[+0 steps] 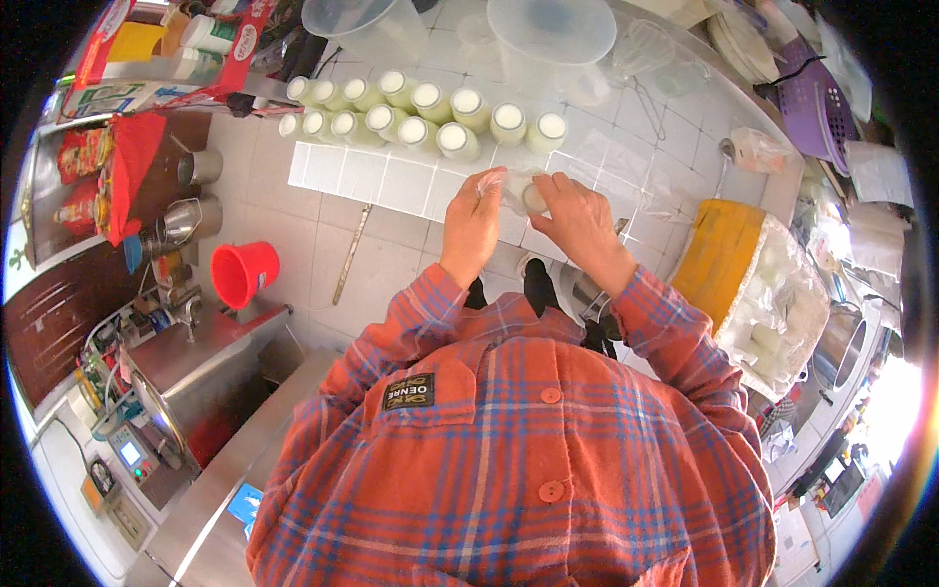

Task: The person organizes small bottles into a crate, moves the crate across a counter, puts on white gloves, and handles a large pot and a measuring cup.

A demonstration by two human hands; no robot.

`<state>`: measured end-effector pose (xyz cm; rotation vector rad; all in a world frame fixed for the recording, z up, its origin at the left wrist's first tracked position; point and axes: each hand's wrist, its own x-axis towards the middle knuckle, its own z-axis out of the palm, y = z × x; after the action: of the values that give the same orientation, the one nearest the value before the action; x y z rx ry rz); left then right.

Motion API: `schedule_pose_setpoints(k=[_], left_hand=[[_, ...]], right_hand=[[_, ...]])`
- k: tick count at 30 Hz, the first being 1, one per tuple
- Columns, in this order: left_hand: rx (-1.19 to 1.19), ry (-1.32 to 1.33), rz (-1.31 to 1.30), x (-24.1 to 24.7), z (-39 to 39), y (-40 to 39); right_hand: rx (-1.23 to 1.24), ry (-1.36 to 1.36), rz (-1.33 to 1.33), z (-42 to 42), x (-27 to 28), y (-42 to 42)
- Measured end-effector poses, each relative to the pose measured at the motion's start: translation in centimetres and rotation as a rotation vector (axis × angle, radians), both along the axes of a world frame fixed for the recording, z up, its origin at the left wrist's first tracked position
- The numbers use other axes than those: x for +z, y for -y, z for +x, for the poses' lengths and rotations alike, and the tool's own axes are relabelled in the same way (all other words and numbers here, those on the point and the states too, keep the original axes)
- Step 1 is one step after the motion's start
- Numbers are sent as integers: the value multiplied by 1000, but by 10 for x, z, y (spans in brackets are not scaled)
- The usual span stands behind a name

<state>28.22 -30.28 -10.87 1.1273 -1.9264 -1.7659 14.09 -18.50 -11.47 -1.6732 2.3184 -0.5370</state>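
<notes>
My left hand (469, 224) pinches the edge of a clear thin plastic bag (516, 183) above the front edge of a white-tiled counter (407, 183). My right hand (583, 220) has its fingers around a round whitish piece (534, 199), perhaps a bottle top, at the bag's right side. Whether this piece is inside the plastic is hard to tell. Just beyond my hands, several pale-green filled bottles with white tops stand upright in two rows. A front bottle (458, 141) and the rightmost bottle (547, 132) are the nearest to my fingers.
Large translucent plastic tubs (552, 29) stand at the counter's back. At right are a yellow padded container (719, 253) with plastic-wrapped contents and a purple basket (814, 110). A red bucket (245, 274) is at left, near a steel sink unit (213, 359).
</notes>
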Motion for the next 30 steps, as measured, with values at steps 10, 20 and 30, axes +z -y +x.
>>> schedule_pose_setpoints(k=[10, 20, 30], left_hand=[[149, 13, 374, -33, 6, 4], [269, -8, 483, -19, -3, 3], [422, -50, 647, -46, -1, 4]], right_hand=[[-204, 139, -43, -42, 20, 18], [-280, 4, -56, -58, -8, 46], [-226, 222, -184, 20, 102, -6]])
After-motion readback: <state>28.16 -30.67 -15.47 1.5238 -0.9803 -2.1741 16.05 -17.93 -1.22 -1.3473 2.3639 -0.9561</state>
